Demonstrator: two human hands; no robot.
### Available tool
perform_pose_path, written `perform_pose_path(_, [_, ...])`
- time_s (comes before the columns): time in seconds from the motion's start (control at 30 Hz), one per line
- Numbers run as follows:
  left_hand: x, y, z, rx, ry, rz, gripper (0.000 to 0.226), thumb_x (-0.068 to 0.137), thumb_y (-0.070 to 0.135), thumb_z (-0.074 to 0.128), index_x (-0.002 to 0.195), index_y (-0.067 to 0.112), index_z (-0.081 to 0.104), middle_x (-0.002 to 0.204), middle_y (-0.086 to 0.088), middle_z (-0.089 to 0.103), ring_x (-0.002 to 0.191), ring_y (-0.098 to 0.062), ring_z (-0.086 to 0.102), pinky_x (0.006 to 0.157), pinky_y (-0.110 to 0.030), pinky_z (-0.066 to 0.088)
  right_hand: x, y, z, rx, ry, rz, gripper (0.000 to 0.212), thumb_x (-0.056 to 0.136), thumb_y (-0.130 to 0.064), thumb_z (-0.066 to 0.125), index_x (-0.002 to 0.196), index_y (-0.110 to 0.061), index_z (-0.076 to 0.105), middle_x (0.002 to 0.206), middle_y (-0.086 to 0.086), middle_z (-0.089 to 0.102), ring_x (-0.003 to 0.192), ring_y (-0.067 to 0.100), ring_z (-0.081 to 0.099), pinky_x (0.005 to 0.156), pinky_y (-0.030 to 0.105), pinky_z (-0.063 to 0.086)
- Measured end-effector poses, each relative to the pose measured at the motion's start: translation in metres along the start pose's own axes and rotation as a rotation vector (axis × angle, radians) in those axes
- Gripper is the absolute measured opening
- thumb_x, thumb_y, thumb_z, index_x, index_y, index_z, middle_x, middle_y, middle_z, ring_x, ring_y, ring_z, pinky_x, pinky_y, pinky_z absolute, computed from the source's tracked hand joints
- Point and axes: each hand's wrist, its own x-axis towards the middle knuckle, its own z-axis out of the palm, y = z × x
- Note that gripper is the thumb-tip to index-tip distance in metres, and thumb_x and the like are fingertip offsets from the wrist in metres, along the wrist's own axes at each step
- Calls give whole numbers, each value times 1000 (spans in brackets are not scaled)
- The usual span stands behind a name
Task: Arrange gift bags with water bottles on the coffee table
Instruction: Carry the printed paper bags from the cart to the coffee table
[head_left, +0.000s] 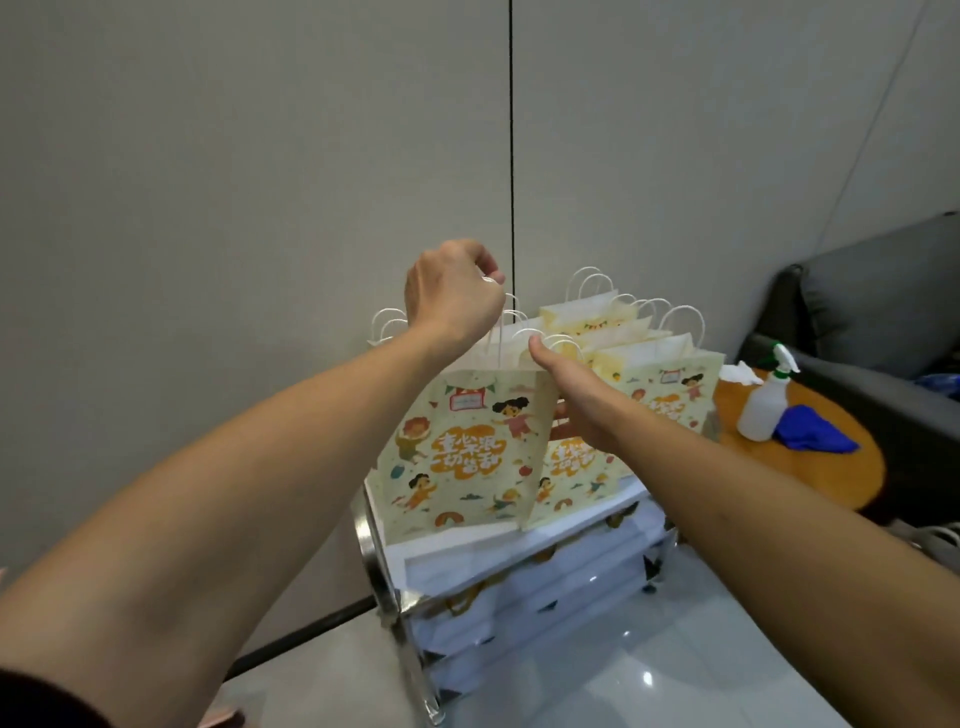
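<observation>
The left hand (452, 296) was raised above the worktop (519, 540), and its fingers (485, 267) were clenched around the white handles (496, 343) of the front gift bag (457, 452). This bag hung from the handles, and I could not tell if its bottom touched the worktop or stayed just above it. The right hand (571, 400) was at the right side of the same bag; its thumb pointed up near the top edge and the other fingers seemed to reach behind the side panel, but they were mostly hidden, so I cannot tell if they gripped the paper. Behind it stood a row of other gift bags (660, 384), close together. No water bottle was visible, and the inside of the bags was hidden. On a round side table (810, 467) to the right stood a spray bottle (761, 405) beside a blue cloth (813, 428). I judge 1 risk: if the bag swung while it was lifted, it could push the nearest bags and tip them over. Also, a heavy bottle inside could tear the thin handles.
</observation>
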Motion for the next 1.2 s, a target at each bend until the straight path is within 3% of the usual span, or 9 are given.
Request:
perform_pose_path(0.1, [-8, 35, -4, -32, -1, 57, 8, 90, 28, 70, 93, 24, 76, 96, -1, 73, 87, -19, 59, 74, -25, 42, -27, 0, -24, -10, 11, -19, 74, 87, -86, 35, 129, -31, 61, 119, 2, 72, 107, 29, 69, 91, 52, 55])
perform_pose_path(0.2, [-17, 73, -2, -56, -11, 117, 7, 89, 26, 70, 92, 25, 76, 94, -1, 73, 90, -20, 63, 76, -27, 47, -55, 0, -55, -15, 41, -30, 87, 77, -94, 35, 130, -30, 61, 118, 3, 73, 109, 31, 69, 95, 57, 53])
perform_pose_path(0.43, [-67, 197, 38, -133, -54, 273, 8, 91, 27, 70, 95, 24, 75, 93, 2, 69, 88, -17, 58, 75, -28, 41, -137, 25, -166, 23, 152, -52, 83, 80, -91, 39, 131, -28, 59, 119, 7, 72, 109, 32, 68, 94, 56, 53])
perform_pose_path(0.53, [-100, 258, 66, -176, -132, 319, 7, 90, 27, 70, 94, 24, 76, 85, 3, 67, 87, -18, 60, 74, -27, 40, -182, 51, -226, 66, 219, -42, 69, 88, -83, 38, 122, -29, 64, 112, 4, 75, 107, 30, 68, 86, 52, 55])
perform_pose_path(0.63, [-138, 321, 103, -219, -224, 361, 7, 90, 26, 70, 93, 24, 76, 84, 4, 66, 86, -19, 61, 73, -27, 41, -230, 80, -288, 104, 303, -14, 69, 86, -82, 42, 124, -29, 64, 114, 5, 75, 108, 30, 68, 92, 54, 54])
perform_pose_path(0.83, [-225, 448, 177, -330, -410, 484, 4, 89, 27, 71, 90, 25, 74, 87, 3, 68, 87, -20, 61, 73, -29, 44, -335, 144, -406, 176, 573, 67, 66, 87, -80, 46, 117, -25, 68, 105, 4, 77, 106, 30, 70, 102, 58, 48])
perform_pose_path(0.97, [-295, 534, 218, -439, -545, 640, 5, 90, 29, 71, 93, 26, 73, 90, 5, 68, 88, -18, 61, 75, -32, 47, -417, 188, -466, 230, 773, 115, 58, 96, -69, 43, 115, -20, 67, 95, 5, 78, 95, 27, 74, 97, 53, 53])
perform_pose_path(1.2, [-439, 664, 272, -612, -832, 908, 3, 91, 26, 69, 92, 27, 71, 91, 5, 66, 92, -18, 61, 77, -32, 48, -557, 283, -531, 385, 1136, 202, 55, 97, -67, 44, 122, -21, 63, 99, 5, 78, 98, 31, 73, 93, 53, 55])
